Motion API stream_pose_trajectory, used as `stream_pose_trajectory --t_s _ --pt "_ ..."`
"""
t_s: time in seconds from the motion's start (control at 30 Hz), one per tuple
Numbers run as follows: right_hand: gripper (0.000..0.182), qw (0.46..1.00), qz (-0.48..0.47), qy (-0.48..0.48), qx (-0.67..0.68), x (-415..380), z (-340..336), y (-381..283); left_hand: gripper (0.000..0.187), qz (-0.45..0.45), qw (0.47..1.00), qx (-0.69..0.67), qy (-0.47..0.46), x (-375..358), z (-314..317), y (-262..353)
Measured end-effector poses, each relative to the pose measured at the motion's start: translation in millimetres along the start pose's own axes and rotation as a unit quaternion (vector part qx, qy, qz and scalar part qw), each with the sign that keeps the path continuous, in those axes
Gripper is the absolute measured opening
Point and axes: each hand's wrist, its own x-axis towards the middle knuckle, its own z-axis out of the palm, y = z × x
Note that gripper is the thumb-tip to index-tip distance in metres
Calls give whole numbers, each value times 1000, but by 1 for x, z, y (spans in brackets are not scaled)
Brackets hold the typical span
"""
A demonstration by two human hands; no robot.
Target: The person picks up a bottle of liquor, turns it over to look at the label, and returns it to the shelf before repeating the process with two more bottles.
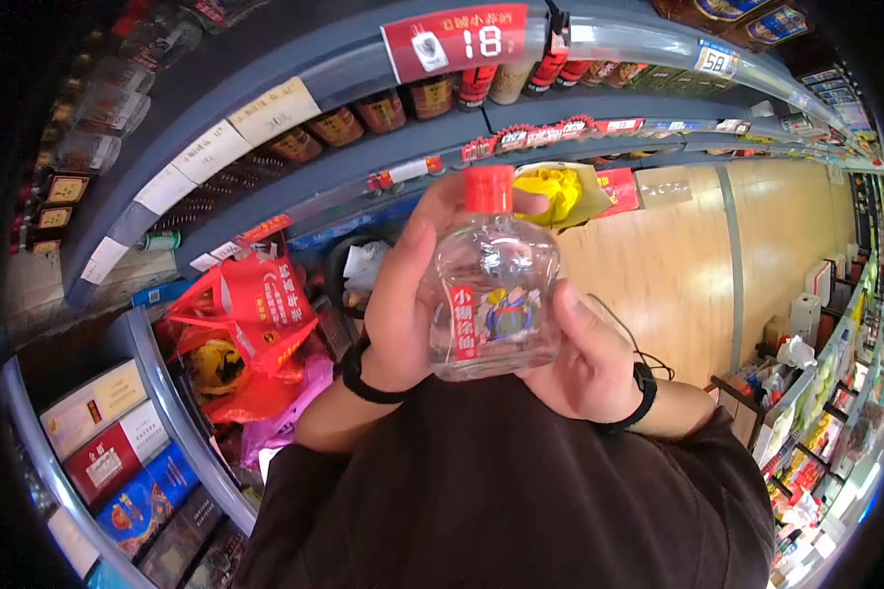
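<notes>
a small clear bottle (494,285) with a red cap is held upright between both hands, below the red "18" shelf tag (455,41). left hand (403,304) and right hand (584,363) fingers close around its sides; the bottle hides most fingertips, and its label print is too small to read.
</notes>
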Motion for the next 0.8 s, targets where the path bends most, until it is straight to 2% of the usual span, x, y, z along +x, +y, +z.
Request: stream_pose_trajectory --t_s 0.03,0.1,0.17,0.2,0.33,0.4,0.47,0.53,0.6,0.73,0.8 --pt "64 1000 3 1 5 -3 -5 -3 64 -14 1000 2 -24 5 2 -4" --pt "60 999 -20 -26 13 -6 -19 -10 70 -24 999 -1 -35 16 6 -14" --pt "60 1000 -15 -4 11 -13 -25 -20 77 -83 993 -40 -68 21 11 -22" --pt "61 1000 -10 -2 6 -14 -30 -26 82 -85 993 -53 -64 25 17 -26" --pt "62 1000 -5 25 3 -19 -43 -41 83 -78 993 -56 -65 39 29 -47" --pt "62 999 -12 35 6 -20 -49 -50 88 -61 997 -53 -13 45 38 -57" --pt "74 996 21 41 -81 -21 -57 -62 88 -64 996 -58 0 51 46 -65" --pt "75 995 4 29 -100 -22 -63 -68 87 -65 996 -60 9 58 53 -70" --pt "76 993 -12 18 -117 -24 -69 -73 88 -59 998 6 8 63 59 -74" --pt "78 989 -33 -10 -145 -25 -76 -84 89 -52 999 12 8 70 68 -77" --pt "79 989 -40 -16 -140 -26 -78 -87 91 -45 997 63 -17 73 70 -77"
